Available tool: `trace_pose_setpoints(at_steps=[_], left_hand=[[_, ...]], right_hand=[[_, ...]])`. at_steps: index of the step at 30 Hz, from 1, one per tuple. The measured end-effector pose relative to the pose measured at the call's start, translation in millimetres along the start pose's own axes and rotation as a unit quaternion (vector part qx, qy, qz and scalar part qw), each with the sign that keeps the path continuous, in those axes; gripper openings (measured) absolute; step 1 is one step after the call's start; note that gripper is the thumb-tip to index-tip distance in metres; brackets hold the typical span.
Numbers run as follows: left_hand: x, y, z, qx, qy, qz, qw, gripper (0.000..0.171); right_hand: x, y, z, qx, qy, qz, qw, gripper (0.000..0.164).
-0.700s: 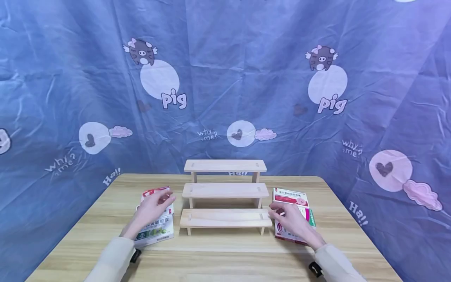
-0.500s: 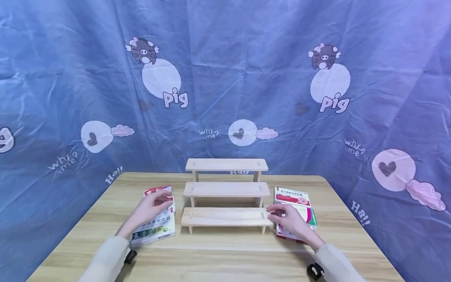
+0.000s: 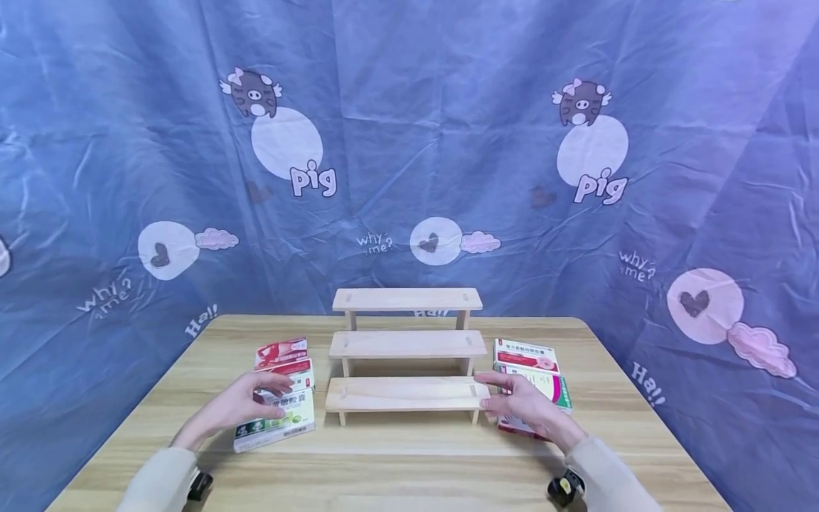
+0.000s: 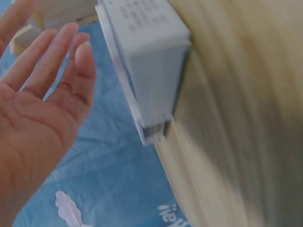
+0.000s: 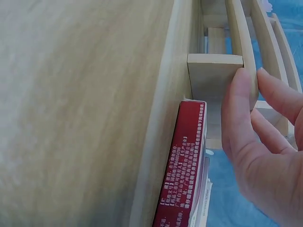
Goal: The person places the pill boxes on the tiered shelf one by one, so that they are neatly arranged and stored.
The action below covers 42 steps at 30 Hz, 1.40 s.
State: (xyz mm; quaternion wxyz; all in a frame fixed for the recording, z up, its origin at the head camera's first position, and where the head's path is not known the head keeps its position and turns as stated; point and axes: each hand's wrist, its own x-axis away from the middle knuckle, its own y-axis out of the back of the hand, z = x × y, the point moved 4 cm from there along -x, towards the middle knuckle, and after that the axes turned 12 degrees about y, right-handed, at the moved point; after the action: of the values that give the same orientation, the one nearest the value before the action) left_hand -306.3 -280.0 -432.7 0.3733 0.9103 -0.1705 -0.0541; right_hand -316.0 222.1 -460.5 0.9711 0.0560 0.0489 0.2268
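A three-tier wooden display stand (image 3: pixel 409 394) stands mid-table. My right hand (image 3: pixel 527 407) pinches the right end of its lowest board; in the right wrist view the board edge (image 5: pixel 246 52) sits between thumb and fingers. My left hand (image 3: pixel 233 407) hovers with loosely bent fingers over a white-and-green medicine box (image 3: pixel 306 409), holding nothing. In the left wrist view, the left palm (image 4: pixel 38 118) is apart from a white box (image 4: pixel 156 71). Behind the green box lie red-and-white medicine boxes (image 3: pixel 281 352).
Right of the stand lie more medicine boxes: a white-and-red one (image 3: pixel 526 354), a white-and-green one (image 3: pixel 559 391), and a dark red one (image 5: pixel 182 165), partly behind my right hand. A blue patterned cloth (image 3: pixel 409 142) hangs behind the wooden table (image 3: pixel 397 476).
My left hand has moved nearer and lower, uncovering the red boxes behind it. My right hand has closed on the lowest board's right end. Stand and boxes stay in place.
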Motion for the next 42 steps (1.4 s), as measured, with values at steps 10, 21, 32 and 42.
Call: trace_pose_setpoints(at_steps=[10,21,32,42], left_hand=[[19.5,6.9,16.1,-0.022,-0.012,0.004,0.9997,0.051],[31.9,11.1,25.0,-0.024,-0.006,0.015,0.9996,0.056],[38.7,11.8,27.5,-0.081,-0.012,0.001,0.9966,0.059],[43.9,10.2,26.7,-0.108,-0.009,-0.017,0.994,0.065]], right_hand=[[-2.1,-0.6,1.9,-0.038,-0.002,0.019,0.999,0.067],[-2.9,3.5,1.6,-0.046,0.002,0.018,0.999,0.068],[-2.2,1.8,-2.3,-0.032,0.001,0.006,0.999,0.066],[-2.4,3.9,-4.2,-0.019,0.005,0.001,1.0,0.066]])
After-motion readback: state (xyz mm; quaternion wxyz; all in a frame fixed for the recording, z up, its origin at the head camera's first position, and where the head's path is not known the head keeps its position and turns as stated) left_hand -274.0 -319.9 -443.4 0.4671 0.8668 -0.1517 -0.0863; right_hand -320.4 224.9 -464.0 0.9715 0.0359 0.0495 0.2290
